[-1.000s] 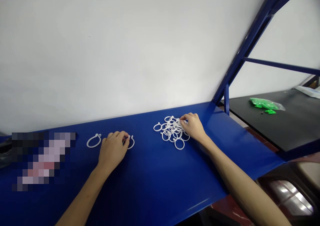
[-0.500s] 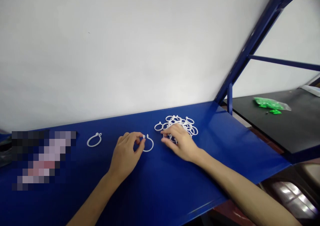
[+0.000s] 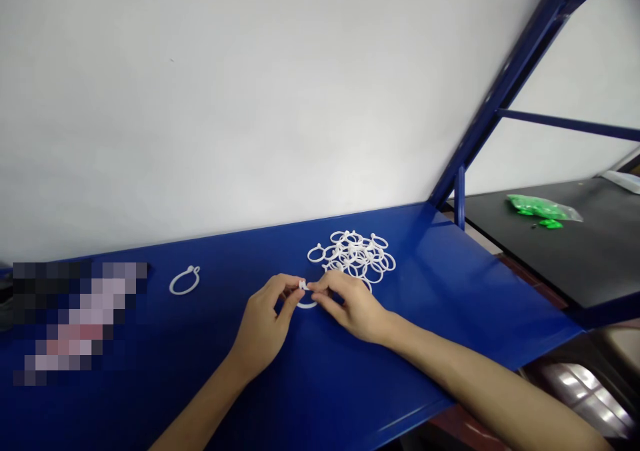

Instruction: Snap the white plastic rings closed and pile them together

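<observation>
A white plastic curtain ring (image 3: pixel 307 306) is held between my two hands, its lower arc showing above the blue table. My left hand (image 3: pixel 267 318) pinches one side near the small knob at the top. From the other side, the thumb and forefinger of my right hand (image 3: pixel 353 304) are closed on the ring; fingers hide much of it. Just behind my right hand lies a pile of similar white curtain rings (image 3: pixel 357 254). Left of my left hand, a single curtain ring (image 3: pixel 184 283) with a small eyelet rests on the table.
The blue table (image 3: pixel 320 384) meets a white wall (image 3: pixel 250 104). A blue metal frame (image 3: pixel 493 98) rises at its right end. Beyond, a black table (image 3: pixel 565 258) carries a clear bag of green pieces (image 3: pixel 543 208). A pixelated patch (image 3: pixel 95 311) covers something at left.
My right hand has come away from the pile toward my left hand and closed on the curtain ring. My left hand has shifted slightly right with the ring.
</observation>
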Motion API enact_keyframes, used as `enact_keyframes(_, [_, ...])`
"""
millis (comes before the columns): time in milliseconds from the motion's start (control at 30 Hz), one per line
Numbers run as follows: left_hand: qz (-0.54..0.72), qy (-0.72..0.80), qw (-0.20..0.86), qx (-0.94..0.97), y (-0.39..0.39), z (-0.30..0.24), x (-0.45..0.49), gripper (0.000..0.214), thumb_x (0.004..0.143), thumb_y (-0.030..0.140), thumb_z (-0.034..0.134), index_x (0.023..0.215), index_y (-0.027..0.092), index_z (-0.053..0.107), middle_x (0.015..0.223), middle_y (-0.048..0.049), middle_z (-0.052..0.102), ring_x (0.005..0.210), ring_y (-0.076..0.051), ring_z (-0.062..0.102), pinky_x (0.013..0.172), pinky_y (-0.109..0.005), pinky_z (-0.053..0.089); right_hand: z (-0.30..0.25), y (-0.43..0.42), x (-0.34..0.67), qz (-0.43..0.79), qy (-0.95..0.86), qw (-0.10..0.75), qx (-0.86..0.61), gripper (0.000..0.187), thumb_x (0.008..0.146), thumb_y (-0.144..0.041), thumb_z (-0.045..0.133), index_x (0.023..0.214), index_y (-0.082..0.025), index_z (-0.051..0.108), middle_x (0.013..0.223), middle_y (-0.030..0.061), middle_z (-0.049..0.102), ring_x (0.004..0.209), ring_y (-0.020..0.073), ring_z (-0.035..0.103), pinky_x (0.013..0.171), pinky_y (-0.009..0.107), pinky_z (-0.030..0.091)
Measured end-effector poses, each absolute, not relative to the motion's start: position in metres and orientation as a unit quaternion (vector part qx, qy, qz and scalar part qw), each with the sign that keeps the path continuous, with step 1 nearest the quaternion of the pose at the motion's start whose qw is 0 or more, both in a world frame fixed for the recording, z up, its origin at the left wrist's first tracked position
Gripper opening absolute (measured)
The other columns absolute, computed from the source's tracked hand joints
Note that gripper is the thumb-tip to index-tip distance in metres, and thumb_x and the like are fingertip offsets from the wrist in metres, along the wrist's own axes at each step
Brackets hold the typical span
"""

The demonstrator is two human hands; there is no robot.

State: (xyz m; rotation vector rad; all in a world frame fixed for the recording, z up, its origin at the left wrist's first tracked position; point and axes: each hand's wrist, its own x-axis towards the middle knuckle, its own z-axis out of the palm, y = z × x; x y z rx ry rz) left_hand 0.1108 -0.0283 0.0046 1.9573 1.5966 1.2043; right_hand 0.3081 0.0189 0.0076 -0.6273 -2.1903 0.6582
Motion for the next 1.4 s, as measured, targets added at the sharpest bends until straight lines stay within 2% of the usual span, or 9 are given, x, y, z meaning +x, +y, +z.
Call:
enact_keyframes(433, [0.436,0.485,0.062,0.756,-0.034,-0.003,0.111,0.014,0.096,0.021,0.053,0.087,0.022,0.064,0.085,0.0002,0.071,0.081,-0.014,0.067,0.077,-0.027,0.052,0.009,0.013,0.312,0.168,-0.912,0.333,-0.171,0.021,0.104,-0.019,0.043,0.103,-0.014,0.063,0.091,0.0091,0.066,0.083,0.0175,0.060,0.076,0.031,0.053])
enact_keyframes(500, [0.424,0.488,0.054,0.761,-0.032,-0.001,0.111,0.014,0.097,0.024,0.052,0.091,0.022,0.065,0.087,-0.0005,0.071,0.083,-0.015,0.067,0.078,-0.028,0.053,0.009,0.015,0.310,0.155,-0.907,0.346,-0.185,0.021,0.104,-0.020,0.043,0.103,-0.015,0.063,0.090,0.0087,0.066,0.082,0.0174,0.060,0.076,0.031,0.053])
enact_keyframes(600, [0.374,0.514,0.013,0.772,-0.022,0.002,0.100,0.019,0.097,0.033,0.052,0.106,0.024,0.067,0.098,-0.0024,0.073,0.092,-0.018,0.067,0.089,-0.034,0.052,0.012,0.026,0.312,0.132,-0.890,0.376,-0.222,0.019,0.103,-0.021,0.046,0.106,-0.017,0.064,0.094,0.0082,0.066,0.087,0.0184,0.062,0.079,0.033,0.054])
enact_keyframes(700, [0.296,0.625,-0.091,0.717,-0.007,0.006,0.069,0.033,0.097,0.038,0.047,0.118,0.022,0.066,0.112,-0.0088,0.072,0.107,-0.028,0.063,0.098,-0.046,0.048,0.018,0.050,0.328,0.085,-0.844,0.419,-0.324,0.017,0.100,-0.020,0.050,0.104,-0.019,0.066,0.103,0.0097,0.066,0.095,0.0207,0.062,0.085,0.036,0.053])
enact_keyframes(833, [0.136,0.798,-0.165,0.564,0.000,0.008,0.016,0.053,0.096,0.038,0.038,0.136,0.007,0.054,0.128,-0.0255,0.060,0.117,-0.044,0.054,0.088,-0.057,0.048,0.020,0.089,0.362,0.039,-0.756,0.409,-0.510,0.017,0.095,-0.019,0.054,0.097,-0.018,0.071,0.094,0.0085,0.065,0.084,0.0213,0.063,0.078,0.036,0.052])
enact_keyframes(933, [0.055,0.840,-0.121,0.525,-0.004,0.006,-0.005,0.054,0.096,0.039,0.035,0.129,0.004,0.058,0.119,-0.0275,0.063,0.111,-0.047,0.057,0.085,-0.057,0.047,0.015,0.106,0.379,0.040,-0.750,0.353,-0.559,0.016,0.090,-0.016,0.059,0.100,-0.017,0.071,0.089,0.0062,0.068,0.083,0.0213,0.062,0.081,0.036,0.050])
enact_keyframes(1100, [0.026,0.798,-0.102,0.593,-0.005,0.001,0.000,0.045,0.095,0.031,0.032,0.123,0.011,0.062,0.112,-0.0213,0.064,0.102,-0.039,0.061,0.078,-0.048,0.049,0.010,0.107,0.381,0.029,-0.762,0.326,-0.558,0.015,0.090,-0.019,0.062,0.102,-0.017,0.070,0.091,0.0059,0.071,0.087,0.0231,0.060,0.087,0.038,0.047])
enact_keyframes(1267, [0.099,0.760,-0.027,0.642,-0.002,-0.002,0.034,0.037,0.091,0.031,0.040,0.114,0.016,0.065,0.112,-0.0146,0.065,0.103,-0.032,0.062,0.087,-0.045,0.050,0.019,0.094,0.370,-0.016,-0.764,0.381,-0.521,0.016,0.094,-0.025,0.057,0.103,-0.017,0.069,0.093,0.0089,0.070,0.091,0.0266,0.056,0.086,0.042,0.048])
enact_keyframes(1400, [0.233,0.686,0.079,0.685,-0.009,0.001,0.071,0.023,0.085,0.026,0.047,0.097,0.020,0.065,0.107,-0.0080,0.067,0.102,-0.027,0.063,0.093,-0.044,0.049,0.023,0.070,0.349,-0.002,-0.816,0.392,-0.424,0.018,0.099,-0.026,0.052,0.103,-0.018,0.067,0.096,0.0092,0.069,0.092,0.0258,0.055,0.086,0.042,0.048])
